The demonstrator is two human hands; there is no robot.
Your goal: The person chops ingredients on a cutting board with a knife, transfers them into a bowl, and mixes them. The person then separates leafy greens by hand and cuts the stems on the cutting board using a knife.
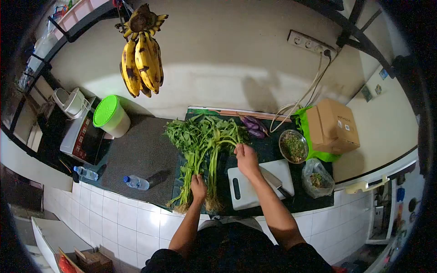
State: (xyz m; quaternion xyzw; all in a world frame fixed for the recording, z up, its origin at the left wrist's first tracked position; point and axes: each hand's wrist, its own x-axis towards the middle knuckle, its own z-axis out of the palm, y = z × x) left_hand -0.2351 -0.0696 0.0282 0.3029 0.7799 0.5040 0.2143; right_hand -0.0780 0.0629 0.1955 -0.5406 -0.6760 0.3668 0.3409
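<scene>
Two bunches of leafy greens (193,141) lie side by side on the dark counter, leaves toward the wall and roots toward my body. My left hand (198,187) is closed around stems low down, near the roots. Higher up, my right hand (246,158) pinches stems at the right side of the leaves. A white cutting board (243,184) lies under my right forearm, with a knife (273,180) resting on it. Purple eggplants (255,126) are just behind my right hand.
A metal bowl of chopped food (293,146), a plastic bag (317,178) and a cardboard box (334,126) stand at the right. Bottles (136,183) and a green-lidded container (111,117) are at the left. Bananas (142,63) hang above.
</scene>
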